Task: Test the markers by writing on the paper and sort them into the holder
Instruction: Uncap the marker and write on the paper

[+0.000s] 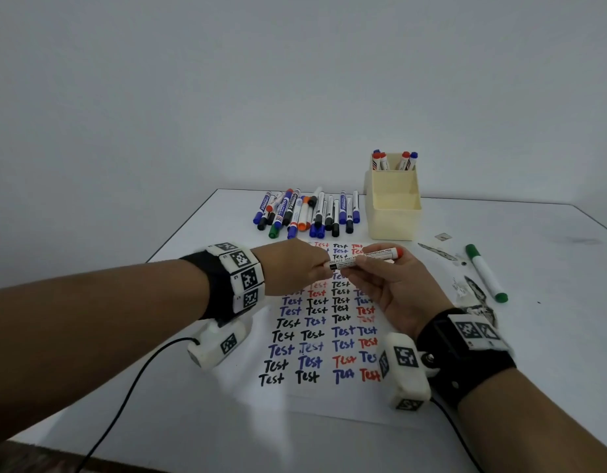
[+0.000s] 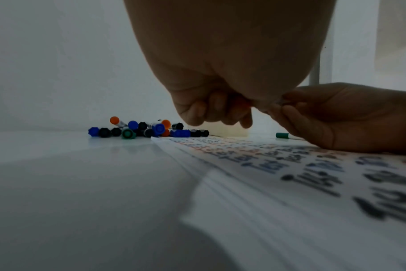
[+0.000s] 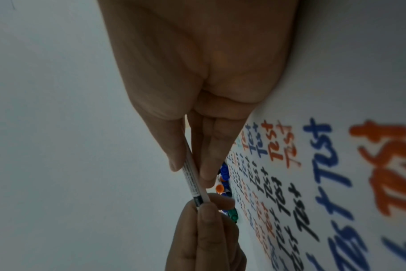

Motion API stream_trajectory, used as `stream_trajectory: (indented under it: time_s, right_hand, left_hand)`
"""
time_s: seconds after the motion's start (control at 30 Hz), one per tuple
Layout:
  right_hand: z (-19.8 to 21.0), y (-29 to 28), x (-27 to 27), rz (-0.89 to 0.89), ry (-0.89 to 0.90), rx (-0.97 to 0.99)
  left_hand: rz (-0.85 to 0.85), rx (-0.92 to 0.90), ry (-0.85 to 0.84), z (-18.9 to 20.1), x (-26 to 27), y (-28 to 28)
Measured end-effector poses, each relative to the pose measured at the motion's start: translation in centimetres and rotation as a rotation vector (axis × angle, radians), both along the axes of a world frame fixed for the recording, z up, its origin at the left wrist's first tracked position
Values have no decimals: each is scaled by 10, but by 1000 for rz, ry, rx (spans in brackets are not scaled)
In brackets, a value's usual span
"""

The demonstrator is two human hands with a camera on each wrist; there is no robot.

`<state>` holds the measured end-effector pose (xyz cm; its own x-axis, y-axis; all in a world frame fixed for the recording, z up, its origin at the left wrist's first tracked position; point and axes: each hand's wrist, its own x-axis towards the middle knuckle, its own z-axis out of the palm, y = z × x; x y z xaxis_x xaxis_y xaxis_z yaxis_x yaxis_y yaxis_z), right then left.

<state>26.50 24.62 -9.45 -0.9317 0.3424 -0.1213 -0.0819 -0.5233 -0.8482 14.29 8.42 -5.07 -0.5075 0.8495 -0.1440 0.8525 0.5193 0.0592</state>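
Observation:
A white whiteboard marker (image 1: pixel 366 257) with an orange-red end (image 1: pixel 397 251) lies level above the paper (image 1: pixel 322 339), held by both hands. My left hand (image 1: pixel 320 264) grips its left end with curled fingers (image 2: pixel 211 110). My right hand (image 1: pixel 356 273) pinches the barrel (image 3: pixel 191 180) between thumb and fingers. The left hand (image 3: pixel 204 225) closes over the marker's dark end, so I cannot see whether the cap is on. The paper carries rows of "Test" in black, blue and red. The cream holder (image 1: pixel 392 213) stands behind it, with several red and blue markers (image 1: pixel 394 161) in its back compartment.
A pile of several capped markers (image 1: pixel 305 213) lies left of the holder, behind the paper. One green marker (image 1: pixel 486 273) lies alone on the right beside dark ink smudges (image 1: pixel 474 293). A black cable (image 1: pixel 124 387) runs from the left wrist off the table's front edge.

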Motion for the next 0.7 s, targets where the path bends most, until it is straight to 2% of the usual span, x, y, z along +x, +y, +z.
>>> stream_trajectory:
  time_s: [0.1,0.3,0.5,0.7]
  right_hand:
    - [0,0,0,-7,12,-11]
    - [0,-1,0,6,25,-41]
    - [1,-2,2,6,25,-23]
    - [1,-2,2,14,25,-60]
  left_hand:
    - [37,10,-19,-3,3,0]
    - [-6,74,36,-4,5,-8]
    - [6,85,-72,2,10,0]
    - [4,99,-50,2,17,-1]
